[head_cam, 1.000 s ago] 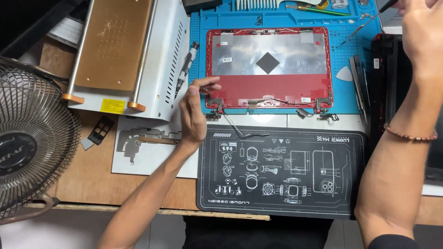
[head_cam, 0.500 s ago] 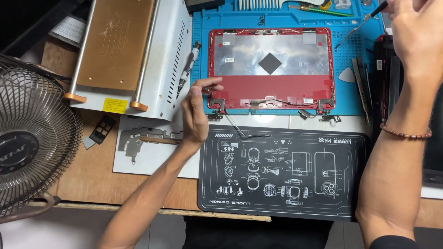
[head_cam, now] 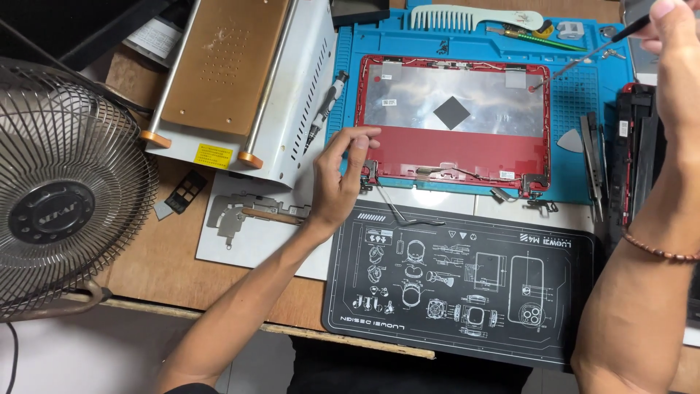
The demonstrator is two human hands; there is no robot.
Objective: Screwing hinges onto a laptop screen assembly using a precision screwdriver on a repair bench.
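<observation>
A red laptop lid shell (head_cam: 452, 153) lies open-side up on a blue work mat (head_cam: 350, 87), with a silver inner panel and a black square pad in its middle. My left hand (head_cam: 339, 179) rests at the lid's lower left corner by the hinge, thumb and fingers pinched together; I cannot see anything between them. My right hand (head_cam: 674, 44) is raised at the top right, holding a thin screwdriver (head_cam: 590, 52) whose tip points down toward the lid's upper right corner.
A black printed mat (head_cam: 467, 281) lies in front of the lid. A metal-cased heating plate machine (head_cam: 233, 80) stands at the left, a wire-caged fan (head_cam: 62, 197) further left. A metal bracket (head_cam: 240, 215), tweezers (head_cam: 592, 157), a comb (head_cam: 474, 16) and a dark laptop base (head_cam: 638, 146) lie around.
My right hand has brought the screwdriver down from the top edge toward the lid's upper right corner. My left hand has stayed at the lower left hinge.
</observation>
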